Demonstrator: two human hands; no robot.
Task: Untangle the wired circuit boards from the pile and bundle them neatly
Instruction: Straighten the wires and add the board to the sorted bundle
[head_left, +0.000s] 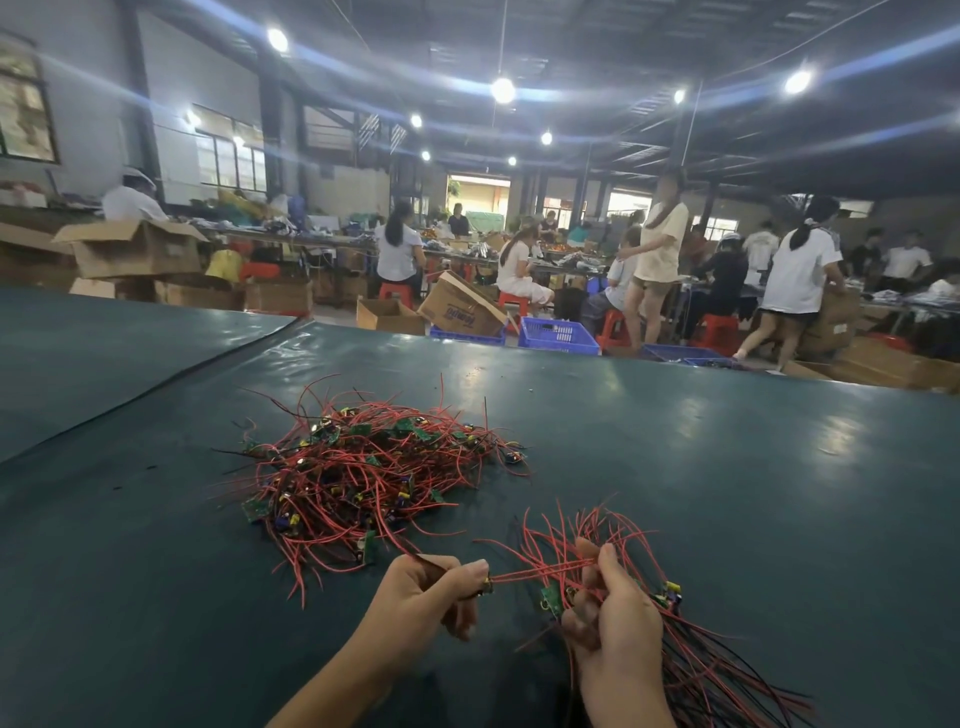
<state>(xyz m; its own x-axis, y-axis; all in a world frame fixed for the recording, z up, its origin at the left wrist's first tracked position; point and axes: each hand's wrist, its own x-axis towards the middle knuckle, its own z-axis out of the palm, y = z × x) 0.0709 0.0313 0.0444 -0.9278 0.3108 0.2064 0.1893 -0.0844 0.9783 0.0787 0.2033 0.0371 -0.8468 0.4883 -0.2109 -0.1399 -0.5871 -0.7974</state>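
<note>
Pile (363, 467) just beyond both closed grips, left (441, 592) perhaps on a board, right (613, 613) around bundle (691, 670).

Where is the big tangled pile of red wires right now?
The pile lies on the dark green table, left of centre in the head view, just beyond the left hand.

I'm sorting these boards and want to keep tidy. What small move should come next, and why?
Probably draw the left hand toward the right hand, laying its small wired circuit board against the gathered bundle of red-wired green boards. Its red wires already stretch taut between both hands, clear of the tangled pile.
</note>
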